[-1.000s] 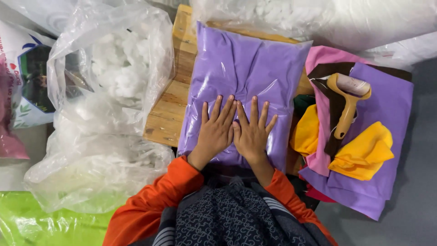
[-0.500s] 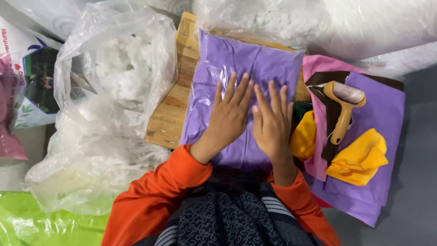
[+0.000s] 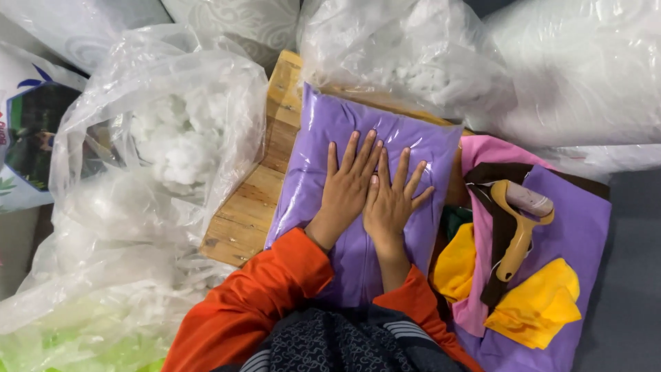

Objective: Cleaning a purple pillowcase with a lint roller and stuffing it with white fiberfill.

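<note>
A purple cushion in shiny plastic wrap (image 3: 323, 131) lies on a wooden board (image 3: 261, 200). My left hand (image 3: 348, 182) and my right hand (image 3: 394, 196) rest flat on the cushion's middle, side by side, fingers spread and pointing away from me. Neither hand holds anything. My sleeves are orange.
A large clear bag of white stuffing (image 3: 151, 165) sits to the left. More white bagged stuffing (image 3: 413, 62) lies behind the board. To the right is a pile of purple, pink, brown and yellow cloth (image 3: 544, 303) with a yellow-handled lint roller (image 3: 520, 227) on top.
Both hands have slid further up the cushion, away from me, and come close together again after spreading apart.
</note>
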